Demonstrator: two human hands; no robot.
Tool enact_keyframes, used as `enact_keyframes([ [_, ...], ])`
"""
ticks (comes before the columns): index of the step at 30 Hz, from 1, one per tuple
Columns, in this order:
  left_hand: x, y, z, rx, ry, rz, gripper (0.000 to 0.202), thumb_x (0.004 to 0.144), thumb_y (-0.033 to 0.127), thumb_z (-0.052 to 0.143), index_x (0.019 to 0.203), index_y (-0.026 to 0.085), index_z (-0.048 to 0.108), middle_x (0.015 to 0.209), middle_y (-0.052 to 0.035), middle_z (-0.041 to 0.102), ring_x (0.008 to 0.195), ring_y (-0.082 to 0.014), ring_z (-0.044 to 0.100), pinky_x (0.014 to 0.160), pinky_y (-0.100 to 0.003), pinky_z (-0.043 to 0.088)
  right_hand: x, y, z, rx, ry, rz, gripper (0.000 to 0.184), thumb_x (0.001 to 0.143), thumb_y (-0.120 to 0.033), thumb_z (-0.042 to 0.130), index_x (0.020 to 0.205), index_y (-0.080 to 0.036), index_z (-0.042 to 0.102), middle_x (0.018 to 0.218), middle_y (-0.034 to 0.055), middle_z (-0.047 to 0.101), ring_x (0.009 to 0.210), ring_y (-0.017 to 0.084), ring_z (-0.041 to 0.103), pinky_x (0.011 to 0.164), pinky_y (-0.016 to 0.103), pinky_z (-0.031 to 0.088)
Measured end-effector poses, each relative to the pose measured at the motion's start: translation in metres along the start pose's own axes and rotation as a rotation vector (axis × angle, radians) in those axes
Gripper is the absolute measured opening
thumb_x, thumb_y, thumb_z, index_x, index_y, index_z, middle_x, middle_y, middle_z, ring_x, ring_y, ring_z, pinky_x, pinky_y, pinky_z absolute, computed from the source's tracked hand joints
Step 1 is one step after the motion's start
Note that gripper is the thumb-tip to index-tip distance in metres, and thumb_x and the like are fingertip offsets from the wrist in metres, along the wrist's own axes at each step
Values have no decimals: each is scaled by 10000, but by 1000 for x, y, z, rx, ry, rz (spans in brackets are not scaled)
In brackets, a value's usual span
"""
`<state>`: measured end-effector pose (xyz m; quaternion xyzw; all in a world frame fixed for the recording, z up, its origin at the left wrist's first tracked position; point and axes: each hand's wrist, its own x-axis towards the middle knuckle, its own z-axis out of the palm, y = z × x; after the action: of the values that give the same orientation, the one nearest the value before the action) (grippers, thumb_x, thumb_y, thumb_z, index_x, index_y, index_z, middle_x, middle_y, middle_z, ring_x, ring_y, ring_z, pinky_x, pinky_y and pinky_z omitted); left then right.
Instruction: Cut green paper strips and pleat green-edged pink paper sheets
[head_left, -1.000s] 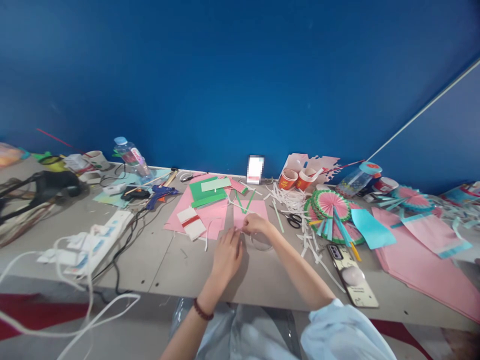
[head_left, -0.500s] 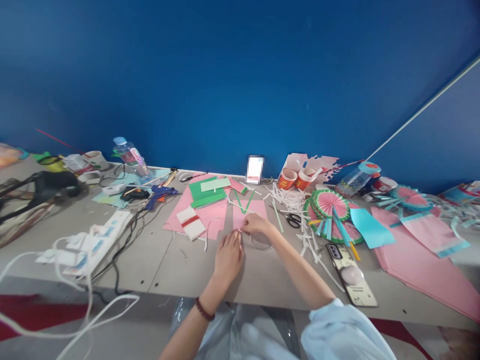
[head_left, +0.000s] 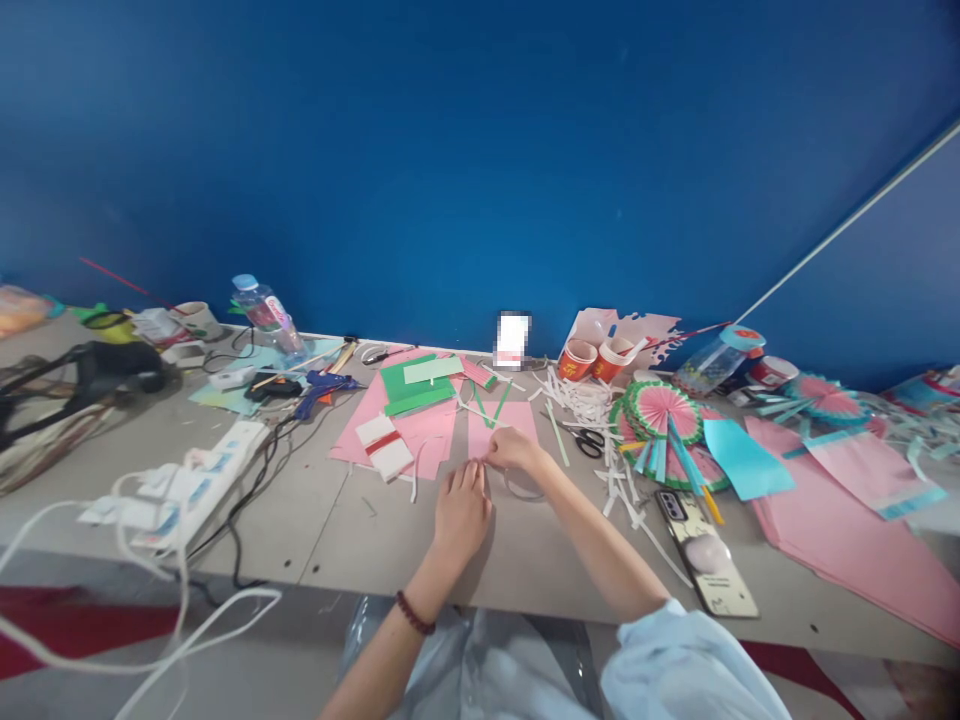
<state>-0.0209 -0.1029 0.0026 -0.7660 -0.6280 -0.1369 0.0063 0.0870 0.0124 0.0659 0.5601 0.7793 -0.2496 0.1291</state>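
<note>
2 bare hands rest at the near middle of a gray table (head_left: 360,540), and we see paper bits all over it. The left hand (head_left: 463,505) lies flat on the table with its fingers straight, holding nothing. Its fingertips reach up to the near edge of a small pink sheet (head_left: 504,422). A dark bead bracelet (head_left: 415,612) sits on that wrist. The right hand (head_left: 514,448) rests on the near edge of the same pink sheet with its fingers curled in close together, but the spot is too small for us to tell if they pinch the paper. Just beside this hand, on the near side, a clear ring (head_left: 527,490) lies flat on the table. 2 thin green strips (head_left: 491,405) make a V on the far part of the pink sheet. To the right we see black scissors (head_left: 589,439) among white paper strips (head_left: 589,395), then round pink and green paper fans (head_left: 660,408), and a phone (head_left: 706,552) lying flat nearer the table edge. 2 orange paper cups (head_left: 577,358) stand by the blue wall (head_left: 480,150). To the left lie green paper (head_left: 411,388), a blue glue gun (head_left: 324,382), a white power strip (head_left: 206,478) and a water bottle (head_left: 262,310).
</note>
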Motion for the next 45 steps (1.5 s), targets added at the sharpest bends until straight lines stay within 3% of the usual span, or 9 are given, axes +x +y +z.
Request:
enact_keyframes([
  [5, 0, 0, -1, 6, -4, 6, 475, 831, 110, 423, 1302, 128, 484, 1285, -114, 557, 1154, -243, 517, 972, -404, 398, 2, 3, 3, 6, 1, -18, 175, 751, -271, 608, 765, -139, 721, 839, 106, 718, 809, 204, 657, 598, 219, 428],
  [10, 1, 0, -1, 11, -7, 7, 481, 827, 110, 444, 1306, 139, 475, 1266, -110, 564, 1126, -240, 530, 960, -404, 403, 2, 9, 6, 38, 45, -25, 240, 758, -274, 624, 974, -185, 681, 1001, 67, 701, 903, 184, 642, 632, 204, 431],
  [15, 2, -1, 1, 9, -1, 8, 491, 825, 106, 452, 1315, 145, 463, 1270, -105, 560, 1138, -231, 524, 964, -390, 397, 3, 12, 4, 41, 25, -31, 162, 759, -249, 635, 890, -178, 699, 958, 72, 707, 879, 178, 645, 642, 203, 436],
  [25, 2, -1, 1, 9, 8, 2, 478, 826, 112, 467, 1302, 145, 481, 1248, -103, 567, 1108, -238, 539, 952, -396, 403, -4, 9, 2, 5, 7, -23, 213, 757, -138, 585, 932, -151, 706, 1027, 85, 708, 940, 179, 645, 633, 189, 419],
  [45, 1, 0, 0, 8, -5, 12, 509, 832, 123, 442, 1339, 166, 455, 1257, -100, 559, 1122, -239, 521, 962, -408, 401, -5, 4, -9, -65, -39, -9, 208, 732, -162, 642, 926, -137, 714, 979, 94, 715, 870, 177, 660, 608, 180, 441],
])
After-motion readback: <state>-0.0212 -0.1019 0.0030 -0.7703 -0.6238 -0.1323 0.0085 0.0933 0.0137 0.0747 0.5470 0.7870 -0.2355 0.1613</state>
